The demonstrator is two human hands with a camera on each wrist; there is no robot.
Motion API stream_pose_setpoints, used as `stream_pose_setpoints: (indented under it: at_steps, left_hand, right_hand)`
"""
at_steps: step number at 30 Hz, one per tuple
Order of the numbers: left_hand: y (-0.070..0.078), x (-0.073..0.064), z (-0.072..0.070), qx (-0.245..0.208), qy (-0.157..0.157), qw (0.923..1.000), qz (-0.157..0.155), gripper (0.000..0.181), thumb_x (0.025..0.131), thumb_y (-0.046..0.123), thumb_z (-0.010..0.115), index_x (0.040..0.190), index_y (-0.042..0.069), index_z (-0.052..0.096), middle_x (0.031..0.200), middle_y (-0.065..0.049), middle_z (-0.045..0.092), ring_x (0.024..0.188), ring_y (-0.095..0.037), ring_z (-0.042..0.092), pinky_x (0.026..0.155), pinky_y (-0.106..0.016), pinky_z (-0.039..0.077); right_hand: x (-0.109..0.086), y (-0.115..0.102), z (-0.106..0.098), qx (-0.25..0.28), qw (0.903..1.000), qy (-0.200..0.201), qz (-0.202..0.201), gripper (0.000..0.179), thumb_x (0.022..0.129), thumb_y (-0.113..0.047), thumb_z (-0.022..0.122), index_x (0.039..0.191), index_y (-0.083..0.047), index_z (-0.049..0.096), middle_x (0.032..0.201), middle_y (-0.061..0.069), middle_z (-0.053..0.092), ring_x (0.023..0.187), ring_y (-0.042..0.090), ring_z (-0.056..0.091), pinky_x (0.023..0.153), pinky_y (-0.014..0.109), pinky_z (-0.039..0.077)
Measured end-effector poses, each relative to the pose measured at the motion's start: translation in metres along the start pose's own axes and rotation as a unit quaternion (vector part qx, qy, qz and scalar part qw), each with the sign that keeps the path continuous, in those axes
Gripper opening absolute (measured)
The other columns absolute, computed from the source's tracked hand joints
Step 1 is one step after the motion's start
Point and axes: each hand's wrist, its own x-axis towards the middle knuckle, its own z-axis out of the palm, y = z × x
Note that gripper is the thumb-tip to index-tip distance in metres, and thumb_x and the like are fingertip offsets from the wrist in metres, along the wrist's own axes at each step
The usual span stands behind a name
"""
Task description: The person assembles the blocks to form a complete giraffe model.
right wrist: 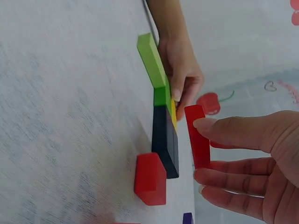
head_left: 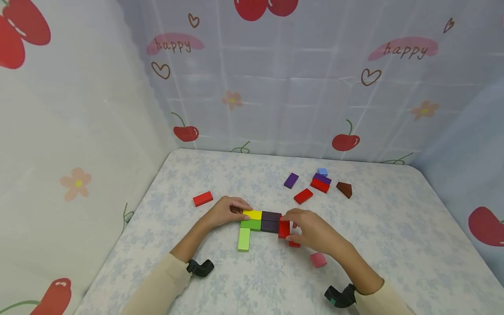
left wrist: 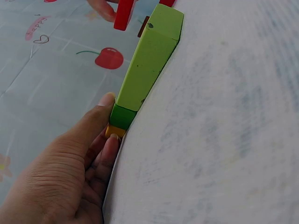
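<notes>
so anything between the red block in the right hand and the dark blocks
Nothing visible: the right wrist view shows a gap between the held red block and dark blocks. Another red block sits beside their end, outside it.

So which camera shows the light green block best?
The left wrist view: the light green block appears largest there, with nothing in front of it. The head view shows it small, from above; the right wrist view shows it farther off.
</notes>
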Motion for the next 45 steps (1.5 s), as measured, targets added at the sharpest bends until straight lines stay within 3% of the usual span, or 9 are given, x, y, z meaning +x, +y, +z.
stream_pose_setpoints:
  at_steps: [7,15,19,22,27,33,45]
  left_hand:
    - [0.001,-0.001,0.0,0.001,-0.004,1.0,0.003,0.029,0.085,0.002,0.081,0.113,-0.001,0.077,0.111,-0.017,0.072,0.083,-0.01,0.059,0.072,-0.021,0.051]
    - [0.001,0.0,-0.001,0.001,-0.003,1.0,0.004,0.028,0.085,0.002,0.081,0.113,-0.001,0.077,0.11,-0.017,0.073,0.083,-0.01,0.059,0.072,-0.022,0.051]
    - [-0.002,0.002,0.0,-0.001,0.0,0.9999,-0.011,0.029,0.085,0.004,0.081,0.113,0.001,0.077,0.111,-0.014,0.073,0.083,-0.01,0.059,0.073,-0.021,0.05]
    - [-0.002,0.002,0.0,-0.003,0.001,0.9998,-0.017,0.029,0.085,0.004,0.081,0.114,0.001,0.077,0.111,-0.014,0.073,0.083,-0.011,0.059,0.073,-0.021,0.05]
    - [-0.001,0.002,0.001,-0.003,0.001,0.9999,-0.012,0.028,0.085,0.002,0.081,0.113,-0.001,0.077,0.111,-0.015,0.073,0.084,-0.013,0.059,0.073,-0.022,0.05]
    - [0.0,0.0,-0.001,0.001,-0.001,1.0,-0.003,0.029,0.086,0.002,0.081,0.114,-0.002,0.077,0.111,-0.017,0.073,0.083,-0.009,0.059,0.072,-0.021,0.051]
    - [0.001,0.001,-0.002,0.002,-0.005,1.0,0.001,0.029,0.086,0.004,0.081,0.114,-0.002,0.076,0.111,-0.017,0.072,0.084,-0.009,0.06,0.073,-0.022,0.052]
  right_hand:
    - [-0.013,-0.023,0.019,-0.027,0.9987,-0.041,-0.016,0.047,0.081,-0.021,0.088,0.124,-0.009,0.073,0.118,0.004,0.069,0.098,0.018,0.066,0.083,0.032,0.058]
    - [-0.015,-0.03,0.038,-0.028,0.9978,-0.059,-0.015,0.046,0.08,-0.019,0.089,0.121,-0.006,0.074,0.119,0.007,0.069,0.103,0.02,0.065,0.087,0.034,0.057]
    - [-0.016,-0.032,0.043,-0.048,0.9977,-0.047,-0.009,0.045,0.078,-0.017,0.09,0.12,-0.006,0.075,0.124,0.012,0.066,0.105,0.024,0.067,0.085,0.036,0.058]
    - [-0.018,-0.036,0.046,-0.071,0.9967,-0.039,-0.007,0.044,0.078,-0.017,0.09,0.119,-0.008,0.076,0.124,0.013,0.063,0.091,0.02,0.067,0.077,0.032,0.059]
    - [-0.022,-0.041,0.05,-0.096,0.9947,-0.034,-0.012,0.039,0.078,-0.016,0.089,0.115,-0.01,0.078,0.103,0.004,0.061,0.071,0.01,0.054,0.066,0.023,0.054]
    - [-0.024,-0.043,0.053,-0.1,0.9949,-0.014,0.0,0.037,0.08,-0.014,0.087,0.116,-0.01,0.079,0.09,0.001,0.061,0.07,0.011,0.054,0.064,0.022,0.053]
    - [-0.02,-0.042,0.059,-0.103,0.9943,0.018,0.023,0.036,0.079,-0.012,0.087,0.115,-0.009,0.079,0.089,0.002,0.069,0.072,0.011,0.059,0.068,0.026,0.056]
